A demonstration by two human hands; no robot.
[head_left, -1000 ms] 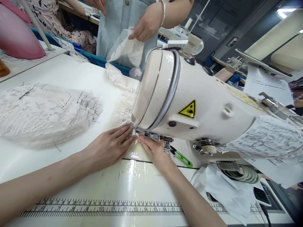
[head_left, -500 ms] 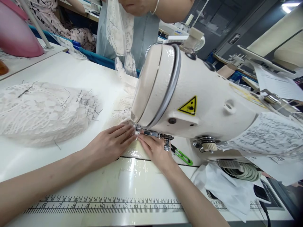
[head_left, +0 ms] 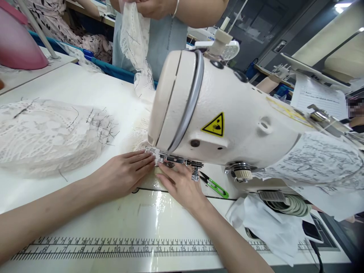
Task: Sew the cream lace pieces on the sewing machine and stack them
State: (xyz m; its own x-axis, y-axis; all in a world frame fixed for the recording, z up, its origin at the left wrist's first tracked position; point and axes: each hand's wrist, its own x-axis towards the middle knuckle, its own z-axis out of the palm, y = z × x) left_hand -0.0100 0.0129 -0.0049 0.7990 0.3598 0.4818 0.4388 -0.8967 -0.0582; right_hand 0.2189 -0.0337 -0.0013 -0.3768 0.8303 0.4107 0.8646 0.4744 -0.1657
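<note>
White lace fabric [head_left: 146, 146] lies under the head of a white sewing machine [head_left: 182, 98]. My left hand [head_left: 129, 170] rests flat on the lace's near edge, fingers stretched and side by side, left of the presser foot [head_left: 162, 156]. On the other side, my right hand [head_left: 182, 185] lies with thumb and fingers spread, fingertips at the lace by the foot. The machine head partly covers its fingers. Green thread snips [head_left: 214, 185] lie on the machine bed just right of that hand. The needle itself is hidden.
A heap of lace pieces [head_left: 51, 136] with dark thread ends lies at the left. A printed ruler [head_left: 136, 248] runs along the front edge. White cloth [head_left: 267, 223] and a phone [head_left: 312, 231] sit at the right. Across the table, a co-worker's hand [head_left: 159, 8] holds lace.
My right hand's thumb and fingers have spread apart, while my left hand stays flat on the lace. The co-worker's hanging lace has shifted. The whole view has moved slightly.
</note>
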